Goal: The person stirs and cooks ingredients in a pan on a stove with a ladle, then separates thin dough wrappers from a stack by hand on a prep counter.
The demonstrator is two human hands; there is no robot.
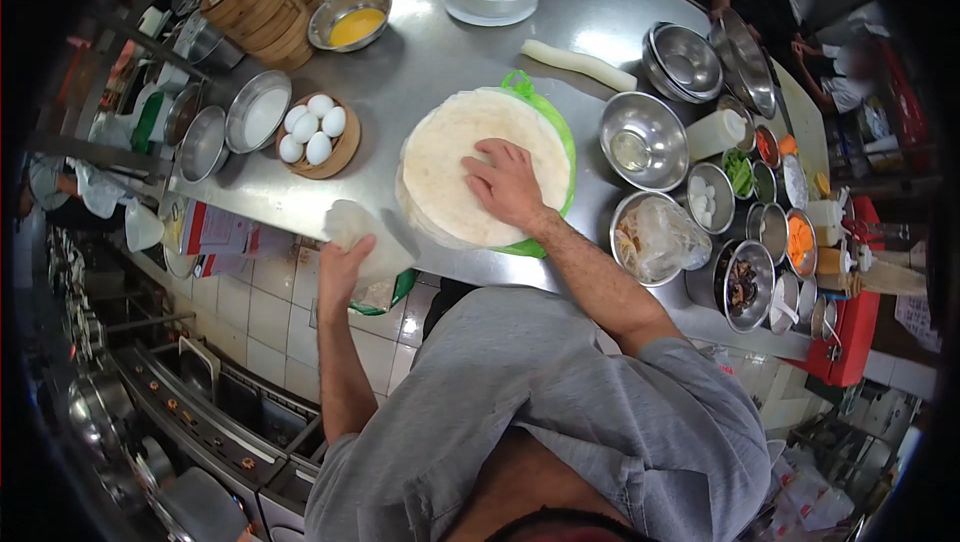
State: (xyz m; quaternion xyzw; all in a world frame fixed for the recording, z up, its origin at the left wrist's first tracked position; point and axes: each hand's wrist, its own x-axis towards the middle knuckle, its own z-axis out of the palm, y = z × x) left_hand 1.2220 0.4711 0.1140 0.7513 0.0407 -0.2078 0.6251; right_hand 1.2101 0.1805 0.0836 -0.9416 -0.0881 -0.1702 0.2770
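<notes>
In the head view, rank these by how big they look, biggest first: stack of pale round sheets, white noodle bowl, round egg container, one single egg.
1. Stack of pale round sheets
2. White noodle bowl and round egg container: too alike to rank
3. Single egg

Table (pixel 420 37) is smooth, glossy metal; bowl (pixel 662 127), shiny metal; flatbreads (pixel 452 187), matt; bag (pixel 563 122), glossy plastic; steamer (pixel 262 27), matt wood; eggs (pixel 307 127), smooth; bottle (pixel 718 134), smooth plastic; shirt (pixel 470 367), matt cloth; floor (pixel 275 310), glossy tile.
</notes>
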